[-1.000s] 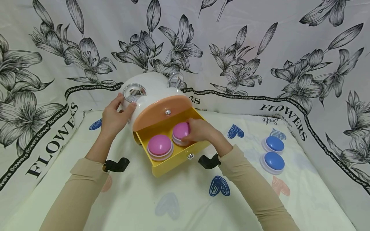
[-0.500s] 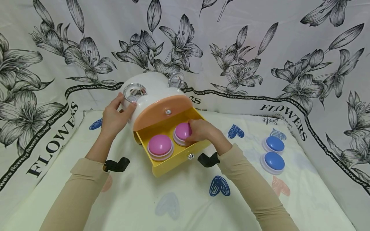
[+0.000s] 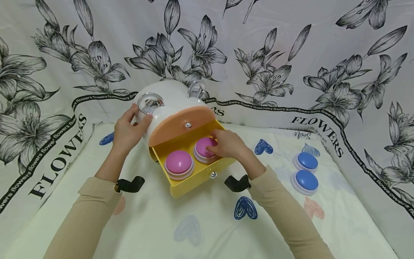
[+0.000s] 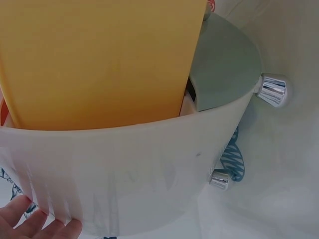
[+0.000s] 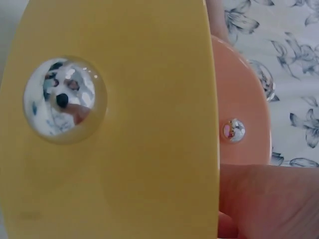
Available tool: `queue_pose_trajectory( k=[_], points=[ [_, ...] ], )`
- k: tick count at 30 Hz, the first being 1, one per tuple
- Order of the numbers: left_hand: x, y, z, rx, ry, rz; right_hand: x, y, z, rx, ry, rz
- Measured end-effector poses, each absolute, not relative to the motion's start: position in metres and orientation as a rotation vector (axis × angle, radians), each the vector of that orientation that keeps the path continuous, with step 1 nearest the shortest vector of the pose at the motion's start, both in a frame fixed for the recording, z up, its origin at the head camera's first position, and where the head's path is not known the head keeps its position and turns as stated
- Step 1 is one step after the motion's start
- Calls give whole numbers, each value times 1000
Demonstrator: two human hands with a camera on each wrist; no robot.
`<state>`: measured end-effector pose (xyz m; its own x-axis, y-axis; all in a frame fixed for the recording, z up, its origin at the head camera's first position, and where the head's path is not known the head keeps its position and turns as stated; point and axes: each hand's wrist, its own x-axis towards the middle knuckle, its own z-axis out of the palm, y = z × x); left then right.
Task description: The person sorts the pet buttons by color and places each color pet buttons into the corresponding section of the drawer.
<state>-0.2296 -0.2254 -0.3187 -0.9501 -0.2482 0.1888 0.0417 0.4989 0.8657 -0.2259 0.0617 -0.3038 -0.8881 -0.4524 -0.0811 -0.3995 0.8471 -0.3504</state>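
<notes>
In the head view my left hand (image 3: 129, 129) grips the left side of a small rounded white drawer cabinet (image 3: 171, 95), thumb on its front. In the left wrist view, its fingertips (image 4: 70, 230) touch the white shell. The yellow drawer (image 3: 194, 185) is pulled out below an orange drawer front (image 3: 182, 124). A pink domed buzzer (image 3: 179, 162) with a pale base sits in its left part. A second pink domed buzzer (image 3: 204, 146) lies in the right part. My right hand (image 3: 229, 144) is over that one, fingers spread loosely, thumb tip right at its dome.
Two blue domed buzzers (image 3: 306, 180) lie on the heart-printed cloth (image 3: 223, 233) to the right. Behind the cabinet hangs a flower-printed cloth (image 3: 258, 43). A chrome knob (image 3: 213, 175) sticks out of the yellow drawer's front. In the left wrist view chrome feet (image 4: 220, 179) stick out from the cabinet.
My right hand has loosened from the right pink buzzer and shifted slightly up and right, showing more of its dome. The buzzer stays in the drawer. My left hand keeps its place.
</notes>
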Motion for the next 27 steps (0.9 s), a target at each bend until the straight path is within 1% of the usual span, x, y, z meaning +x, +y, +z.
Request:
queue_pose_trajectory(
  k=[10, 21, 27],
  points=[
    [-229, -226, -319, 179, -2470, -1430, -217, 72, -303, -782, 2921, -706],
    [-231, -224, -319, 190, -2481, -1420, -197, 82, -307, -859, 2923, -945],
    [-231, -225, -320, 195, -2482, -1427, -187, 93, -312, -965, 2945, -1052]
  ],
)
